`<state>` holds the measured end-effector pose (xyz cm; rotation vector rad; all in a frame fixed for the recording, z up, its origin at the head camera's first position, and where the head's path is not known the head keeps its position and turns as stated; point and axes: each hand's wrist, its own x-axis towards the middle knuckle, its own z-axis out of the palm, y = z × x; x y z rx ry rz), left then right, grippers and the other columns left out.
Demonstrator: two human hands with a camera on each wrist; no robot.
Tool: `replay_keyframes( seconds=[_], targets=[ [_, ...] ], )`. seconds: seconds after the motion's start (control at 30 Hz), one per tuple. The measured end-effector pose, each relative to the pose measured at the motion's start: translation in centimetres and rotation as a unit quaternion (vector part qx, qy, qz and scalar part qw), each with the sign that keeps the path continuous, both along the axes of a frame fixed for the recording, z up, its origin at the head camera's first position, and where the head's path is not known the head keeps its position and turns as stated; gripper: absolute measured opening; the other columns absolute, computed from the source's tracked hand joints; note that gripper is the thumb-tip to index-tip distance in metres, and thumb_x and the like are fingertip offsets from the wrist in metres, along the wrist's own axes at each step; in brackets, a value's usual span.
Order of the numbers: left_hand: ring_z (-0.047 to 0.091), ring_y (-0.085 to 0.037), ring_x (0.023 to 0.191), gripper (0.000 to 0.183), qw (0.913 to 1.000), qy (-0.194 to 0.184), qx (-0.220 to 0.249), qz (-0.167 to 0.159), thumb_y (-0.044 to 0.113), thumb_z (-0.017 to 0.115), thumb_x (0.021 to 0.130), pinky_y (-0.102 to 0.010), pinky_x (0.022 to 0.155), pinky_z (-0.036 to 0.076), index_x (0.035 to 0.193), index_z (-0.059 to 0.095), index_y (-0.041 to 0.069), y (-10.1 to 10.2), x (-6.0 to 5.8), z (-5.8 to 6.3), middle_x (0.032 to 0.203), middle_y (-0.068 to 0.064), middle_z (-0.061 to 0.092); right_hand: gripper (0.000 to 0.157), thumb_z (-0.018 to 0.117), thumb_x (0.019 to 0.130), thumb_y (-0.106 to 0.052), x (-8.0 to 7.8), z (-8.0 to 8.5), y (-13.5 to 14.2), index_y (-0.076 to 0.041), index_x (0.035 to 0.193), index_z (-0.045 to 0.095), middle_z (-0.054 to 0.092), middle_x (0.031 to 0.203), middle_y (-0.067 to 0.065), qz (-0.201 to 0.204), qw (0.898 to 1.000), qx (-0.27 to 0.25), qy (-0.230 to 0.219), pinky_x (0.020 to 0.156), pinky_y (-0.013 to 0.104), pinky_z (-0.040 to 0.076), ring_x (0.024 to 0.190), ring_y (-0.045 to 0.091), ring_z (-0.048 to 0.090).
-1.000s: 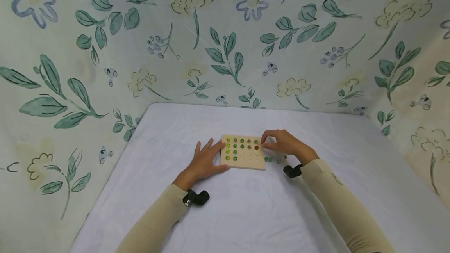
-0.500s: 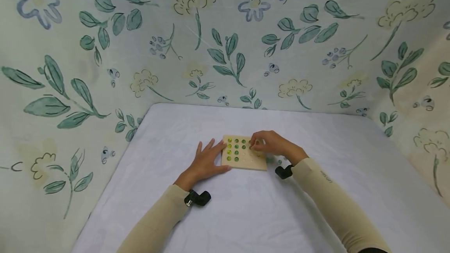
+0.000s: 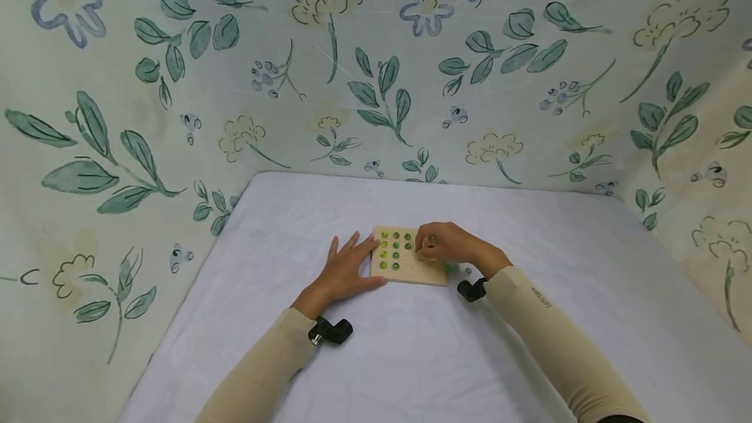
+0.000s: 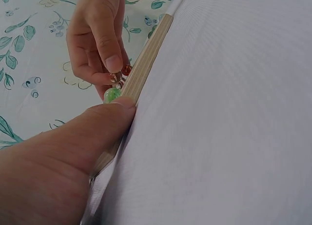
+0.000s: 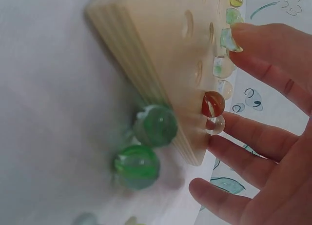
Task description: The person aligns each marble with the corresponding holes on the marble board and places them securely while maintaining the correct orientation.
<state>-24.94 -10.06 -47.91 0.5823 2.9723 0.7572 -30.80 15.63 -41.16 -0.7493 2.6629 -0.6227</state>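
Observation:
A pale wooden board (image 3: 414, 274) with rows of round hollows lies on the white cloth. Yellow-green and green glass marbles (image 3: 384, 254) sit in its left columns. My left hand (image 3: 345, 269) rests spread at the board's left side, its thumb (image 4: 109, 125) pressed along the near edge. Over the board's right half, my right hand (image 3: 449, 242) pinches a clear marble (image 5: 228, 41) between thumb and index finger, close above the hollows. The other right fingers are spread beyond an orange marble (image 5: 213, 104). In the head view this hand hides the right columns.
Loose green marbles (image 5: 138, 167) lie on the cloth (image 3: 376, 358) just off the board's right edge, partly behind the right wrist in the head view. Black wrist cameras (image 3: 331, 331) sit on both wrists. A floral curtain (image 3: 352, 83) rises behind the table.
From the board's right edge, my right hand has moved left over the board, then slightly lower toward the near rows. The left hand keeps its place on the board's left side.

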Motion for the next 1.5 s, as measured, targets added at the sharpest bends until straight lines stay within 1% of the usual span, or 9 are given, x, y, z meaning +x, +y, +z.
replay_keyframes(
  seconds=[0.2,0.33,0.6,0.63,0.7,0.77,0.87,1.13,1.5],
  targets=[
    [0.008,-0.021,0.148,0.086,1.0,0.002,0.001,0.002,0.062,0.066,0.081,-0.052,0.115,-0.009,0.151,0.033,0.026,-0.02,0.04,0.06,0.157,0.007,0.025,0.006,0.072,0.088,-0.018,-0.05,-0.08,0.18,-0.022,0.089,0.067,0.062,0.104,-0.005,0.024,1.0,-0.002,0.002,0.08,0.033,0.047,0.094,0.021,0.054],
    [0.009,-0.021,0.148,0.085,1.0,0.005,0.004,0.002,0.062,0.066,0.081,-0.053,0.115,-0.009,0.151,0.034,0.026,-0.03,0.07,0.01,0.157,0.006,0.026,0.006,0.072,0.088,-0.018,-0.04,0.04,0.17,-0.021,0.089,0.068,0.062,0.103,-0.005,0.033,0.999,-0.003,0.001,0.082,0.035,0.046,0.096,0.022,0.054],
    [0.009,-0.022,0.148,0.085,1.0,0.006,0.0,-0.002,0.062,0.066,0.081,-0.055,0.115,-0.008,0.151,0.034,0.026,-0.04,0.09,-0.03,0.157,0.005,0.026,0.005,0.071,0.088,-0.017,0.07,0.05,0.1,-0.021,0.088,0.068,0.06,0.102,-0.003,0.036,0.999,0.003,0.002,0.085,0.037,0.045,0.098,0.022,0.052],
    [0.009,-0.022,0.148,0.085,1.0,0.006,0.0,-0.002,0.062,0.066,0.081,-0.055,0.115,-0.008,0.151,0.034,0.025,-0.04,0.13,0.0,0.157,0.005,0.026,0.006,0.071,0.088,-0.017,0.1,0.04,0.11,-0.021,0.088,0.068,0.06,0.104,-0.002,0.035,0.999,0.004,0.002,0.087,0.038,0.045,0.1,0.023,0.052],
    [0.011,-0.024,0.148,0.084,0.9999,0.008,0.005,-0.003,0.061,0.067,0.081,-0.056,0.115,-0.007,0.15,0.036,0.024,-0.03,0.17,0.04,0.157,0.004,0.028,0.006,0.072,0.088,-0.018,0.14,0.0,0.14,-0.023,0.087,0.067,0.061,0.116,0.001,0.028,1.0,0.009,0.003,0.095,0.042,0.044,0.109,0.025,0.052],
    [0.01,-0.024,0.148,0.085,1.0,0.006,0.005,-0.002,0.061,0.067,0.081,-0.055,0.115,-0.007,0.15,0.035,0.024,-0.03,0.18,0.08,0.157,0.004,0.027,0.007,0.072,0.088,-0.019,0.17,-0.02,0.19,-0.024,0.087,0.067,0.058,0.127,0.005,0.024,1.0,0.012,0.002,0.101,0.048,0.041,0.118,0.029,0.05],
    [0.009,-0.023,0.148,0.085,1.0,0.004,0.001,0.0,0.062,0.066,0.081,-0.055,0.115,-0.007,0.151,0.034,0.025,0.0,0.16,0.13,0.157,0.004,0.027,0.008,0.073,0.087,-0.02,0.14,-0.09,0.24,-0.026,0.086,0.067,0.05,0.141,0.01,0.019,1.0,0.016,0.003,0.109,0.054,0.033,0.131,0.034,0.042],
    [0.011,-0.024,0.148,0.085,1.0,0.008,0.002,0.001,0.061,0.067,0.081,-0.056,0.115,-0.006,0.15,0.035,0.024,0.05,0.27,0.29,0.157,0.004,0.028,0.008,0.074,0.086,-0.023,-0.08,-0.3,0.27,-0.027,0.085,0.067,0.045,0.146,0.012,0.012,1.0,0.022,-0.003,0.112,0.057,0.026,0.138,0.037,0.034],
    [0.011,-0.024,0.148,0.085,1.0,0.005,0.003,0.005,0.06,0.067,0.081,-0.055,0.115,-0.006,0.15,0.036,0.024,0.07,0.32,0.4,0.157,0.004,0.027,0.008,0.074,0.086,-0.025,-0.16,-0.33,0.34,-0.028,0.086,0.067,0.044,0.147,0.012,0.004,1.0,0.019,-0.013,0.111,0.057,0.027,0.138,0.037,0.033]
  ],
)
